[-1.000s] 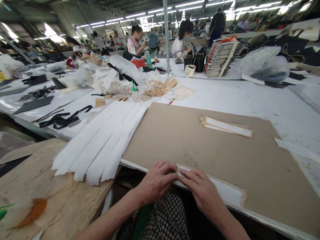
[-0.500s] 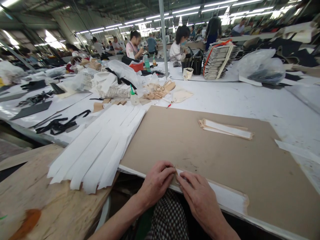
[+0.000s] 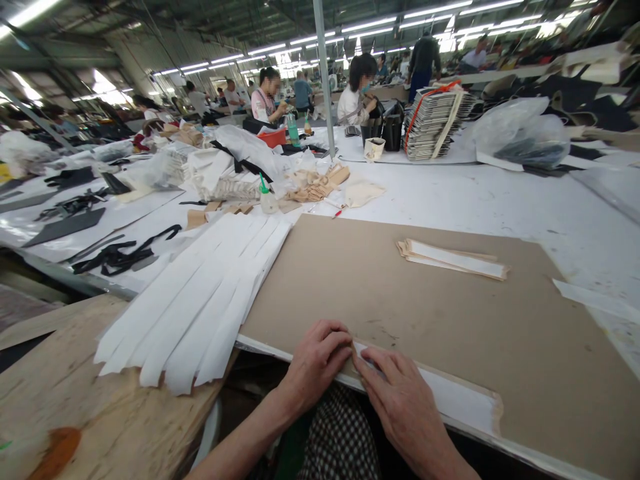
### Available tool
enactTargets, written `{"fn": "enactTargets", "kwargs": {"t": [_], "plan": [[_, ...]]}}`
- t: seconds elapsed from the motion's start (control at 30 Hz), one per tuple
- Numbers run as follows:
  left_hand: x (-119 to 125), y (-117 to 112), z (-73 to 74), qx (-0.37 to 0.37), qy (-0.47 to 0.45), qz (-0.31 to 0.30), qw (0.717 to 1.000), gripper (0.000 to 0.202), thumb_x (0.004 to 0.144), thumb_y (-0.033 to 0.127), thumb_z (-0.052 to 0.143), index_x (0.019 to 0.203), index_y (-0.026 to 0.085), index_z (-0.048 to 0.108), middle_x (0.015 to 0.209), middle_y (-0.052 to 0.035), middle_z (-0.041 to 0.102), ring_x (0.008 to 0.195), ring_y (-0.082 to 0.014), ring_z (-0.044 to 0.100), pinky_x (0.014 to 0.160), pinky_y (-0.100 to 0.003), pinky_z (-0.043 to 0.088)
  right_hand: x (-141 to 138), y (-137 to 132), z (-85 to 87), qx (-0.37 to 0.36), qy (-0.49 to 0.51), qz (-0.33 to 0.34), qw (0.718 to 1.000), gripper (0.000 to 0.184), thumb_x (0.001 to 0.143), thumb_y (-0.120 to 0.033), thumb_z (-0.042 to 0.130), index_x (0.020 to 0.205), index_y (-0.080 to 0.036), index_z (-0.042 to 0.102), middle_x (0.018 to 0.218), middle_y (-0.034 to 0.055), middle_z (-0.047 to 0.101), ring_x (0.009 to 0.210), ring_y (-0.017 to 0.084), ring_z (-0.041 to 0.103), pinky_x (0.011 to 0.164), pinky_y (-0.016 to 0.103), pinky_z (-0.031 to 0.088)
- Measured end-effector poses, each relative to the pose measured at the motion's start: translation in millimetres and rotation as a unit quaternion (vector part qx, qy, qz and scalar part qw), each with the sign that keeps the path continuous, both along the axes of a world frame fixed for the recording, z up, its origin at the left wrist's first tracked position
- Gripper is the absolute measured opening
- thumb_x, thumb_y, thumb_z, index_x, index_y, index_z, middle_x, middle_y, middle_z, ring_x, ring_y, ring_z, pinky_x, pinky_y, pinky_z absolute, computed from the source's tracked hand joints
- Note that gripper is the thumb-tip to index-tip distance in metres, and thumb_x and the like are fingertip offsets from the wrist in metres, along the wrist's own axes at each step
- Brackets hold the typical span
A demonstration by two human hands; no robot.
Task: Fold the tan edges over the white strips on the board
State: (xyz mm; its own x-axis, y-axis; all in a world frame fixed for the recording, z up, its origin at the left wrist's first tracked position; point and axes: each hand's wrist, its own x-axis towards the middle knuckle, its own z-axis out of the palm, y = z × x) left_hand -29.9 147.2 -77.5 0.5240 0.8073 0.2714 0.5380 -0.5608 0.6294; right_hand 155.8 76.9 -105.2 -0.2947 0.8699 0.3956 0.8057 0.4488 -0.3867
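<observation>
From my place far from the bench, I see both hands close together at the near edge of a grey-brown board. On this edge lies a white strip with tan border, and it extends out to the right from under my right hand. My left hand has the thumb and forefinger pressed together at the left end of this strip, pinching its tan edge. The right hand lies over the strip with fingers stretched forward, their tips just beside the left fingertips; if they pinch or only press, I cannot tell. Farther back on the same board, toward the right, there is a small pile of similar tan-edged strips, one partly turned against the other. To the left of the board, many long white strips are spread like a fan, and their near ends reach over a worn wooden surface. Behind them stands a squeeze bottle with a green nozzle, near a heap of crumpled tan pieces. At the far side I notice a tied stack of flat panels, a clear plastic bag beside it, and a person in a white top.
</observation>
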Motion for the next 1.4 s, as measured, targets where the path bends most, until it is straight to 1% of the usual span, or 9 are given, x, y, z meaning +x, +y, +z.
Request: {"fn": "enactTargets", "kwargs": {"t": [0.1, 0.23, 0.47, 0.67, 0.83, 1.0, 1.17, 1.4], "plan": [[0, 0, -1.4, -0.001, -0.012, 0.011, 1.0, 0.01, 0.092, 0.017, 0.058, 0.099, 0.019, 0.065, 0.106, -0.0057, 0.061, 0.102, -0.0188, 0.057, 0.091, -0.032, 0.048, 0, 0, -0.7, 0.0, -0.001, 0.0, 1.0, 0.036, 0.096, -0.016, 0.045, 0.129, -0.023, 0.057, 0.121, 0.0061, 0.061, 0.103, 0.025, 0.052, 0.088, 0.041, 0.045], [1, 0, -1.1, 0.005, -0.002, 0.007, 1.0, 0.009, 0.092, 0.019, 0.058, 0.098, 0.019, 0.065, 0.105, -0.0059, 0.062, 0.101, -0.0196, 0.057, 0.09, -0.034, 0.048, 0, 0, -0.7, -0.002, -0.001, 0.0, 1.0, 0.037, 0.096, -0.017, 0.044, 0.13, -0.023, 0.056, 0.121, 0.0062, 0.061, 0.103, 0.025, 0.052, 0.088, 0.041, 0.045], [0, 1, -3.2, 0.019, 0.0, 0.002, 1.0, 0.011, 0.093, 0.02, 0.056, 0.1, 0.019, 0.065, 0.106, -0.0067, 0.06, 0.102, -0.0198, 0.056, 0.09, -0.034, 0.049, 0, -1, 0.6, -0.003, -0.005, -0.004, 1.0, 0.036, 0.096, -0.018, 0.045, 0.13, -0.024, 0.056, 0.121, 0.0065, 0.061, 0.105, 0.024, 0.053, 0.09, 0.04, 0.045], [0, 0, -2.3, 0.074, 0.076, -0.017, 0.994, 0.019, 0.098, 0.024, 0.048, 0.108, 0.02, 0.064, 0.109, -0.0081, 0.06, 0.101, -0.0209, 0.055, 0.089, -0.036, 0.049, 1, -1, 1.3, -0.004, -0.016, -0.005, 1.0, 0.037, 0.096, -0.018, 0.046, 0.131, -0.023, 0.056, 0.123, 0.0064, 0.061, 0.105, 0.023, 0.054, 0.09, 0.04, 0.047], [0, 0, -0.7, 0.114, 0.135, -0.029, 0.984, 0.02, 0.099, 0.025, 0.046, 0.108, 0.02, 0.062, 0.107, -0.0079, 0.06, 0.099, -0.021, 0.055, 0.088, -0.036, 0.049, 1, -1, 2.5, -0.002, -0.017, -0.006, 1.0, 0.038, 0.096, -0.018, 0.046, 0.132, -0.024, 0.055, 0.122, 0.0066, 0.062, 0.105, 0.023, 0.054, 0.09, 0.04, 0.048], [0, 0, 0.8, 0.128, 0.173, -0.041, 0.976, 0.018, 0.099, 0.024, 0.046, 0.108, 0.02, 0.061, 0.106, -0.0073, 0.059, 0.098, -0.0205, 0.054, 0.087, -0.034, 0.048, 1, 0, 1.6, -0.002, -0.008, -0.002, 1.0, 0.037, 0.096, -0.018, 0.045, 0.131, -0.023, 0.056, 0.122, 0.007, 0.062, 0.104, 0.024, 0.053, 0.089, 0.041, 0.047], [-1, 2, 5.8, 0.13, 0.228, -0.063, 0.963, 0.015, 0.098, 0.026, 0.049, 0.106, 0.019, 0.06, 0.106, -0.007, 0.059, 0.097, -0.0219, 0.053, 0.086, -0.036, 0.046, 1, 0, 0.7, -0.008, -0.008, 0.0, 1.0, 0.038, 0.096, -0.017, 0.046, 0.132, -0.023, 0.055, 0.123, 0.0065, 0.061, 0.104, 0.024, 0.053, 0.089, 0.042, 0.047], [-1, 5, 14.1, 0.15, 0.247, -0.085, 0.953, 0.016, 0.098, 0.027, 0.049, 0.107, 0.019, 0.06, 0.106, -0.007, 0.058, 0.097, -0.0217, 0.052, 0.085, -0.035, 0.042, 1, 0, 1.3, -0.009, -0.014, -0.002, 1.0, 0.038, 0.096, -0.018, 0.046, 0.133, -0.023, 0.054, 0.123, 0.0068, 0.061, 0.104, 0.024, 0.053, 0.09, 0.041, 0.047]]}}
